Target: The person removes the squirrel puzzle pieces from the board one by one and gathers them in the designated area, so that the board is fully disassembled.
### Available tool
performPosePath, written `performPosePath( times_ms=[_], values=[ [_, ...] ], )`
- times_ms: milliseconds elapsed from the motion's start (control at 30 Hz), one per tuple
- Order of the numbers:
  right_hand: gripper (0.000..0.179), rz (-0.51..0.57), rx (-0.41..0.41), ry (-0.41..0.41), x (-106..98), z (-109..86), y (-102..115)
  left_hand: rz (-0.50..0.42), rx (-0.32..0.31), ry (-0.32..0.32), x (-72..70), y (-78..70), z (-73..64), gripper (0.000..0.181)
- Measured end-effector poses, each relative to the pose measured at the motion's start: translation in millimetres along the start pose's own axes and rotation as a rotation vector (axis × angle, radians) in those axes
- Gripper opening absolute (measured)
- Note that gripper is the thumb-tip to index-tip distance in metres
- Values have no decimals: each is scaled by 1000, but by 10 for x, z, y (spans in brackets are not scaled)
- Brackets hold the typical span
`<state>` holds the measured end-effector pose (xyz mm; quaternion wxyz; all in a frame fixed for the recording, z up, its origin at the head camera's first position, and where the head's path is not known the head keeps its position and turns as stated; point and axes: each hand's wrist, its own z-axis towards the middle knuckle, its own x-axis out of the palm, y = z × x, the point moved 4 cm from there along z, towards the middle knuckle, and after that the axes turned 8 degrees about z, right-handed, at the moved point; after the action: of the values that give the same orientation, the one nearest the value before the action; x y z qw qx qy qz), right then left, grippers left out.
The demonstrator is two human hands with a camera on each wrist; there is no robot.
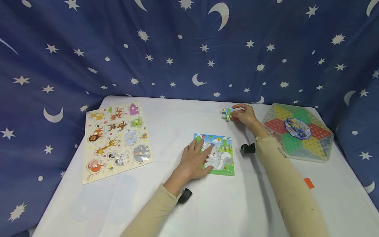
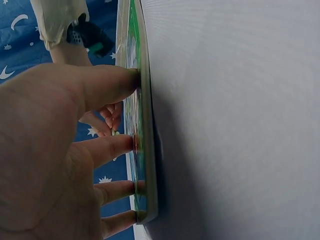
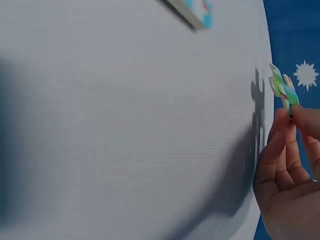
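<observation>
A squirrel jigsaw puzzle in a flat tray lies mid-table in the head view. My left hand rests over its left side, fingers spread; in the left wrist view the thumb and fingertips touch the picture's surface. Farther back and to the right, my right hand pinches small green-and-blue jigsaw pieces. The right wrist view shows these pieces, overlapping or joined, between thumb and fingers, with their shadow on the table. How many pieces there are I cannot tell. Part of the squirrel picture is hidden under my left hand.
A wooden animal peg board lies at the left. At the right back is a clear hexagonal game box with a coloured star. An orange piece lies near the right edge. A dark starry curtain hangs behind the white table.
</observation>
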<state>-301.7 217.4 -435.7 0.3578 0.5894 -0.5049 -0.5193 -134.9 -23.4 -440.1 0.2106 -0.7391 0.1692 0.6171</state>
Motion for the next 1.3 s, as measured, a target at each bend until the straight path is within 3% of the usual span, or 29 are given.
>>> performPosePath(
  times_ms=[700,1300],
  values=[
    [36,82,136,-157,0,339,14,15,-20,3,-5,-14,4,70],
    [36,45,148,-161,38,410,46,-1,-23,1,-29,-12,19,69]
  ],
)
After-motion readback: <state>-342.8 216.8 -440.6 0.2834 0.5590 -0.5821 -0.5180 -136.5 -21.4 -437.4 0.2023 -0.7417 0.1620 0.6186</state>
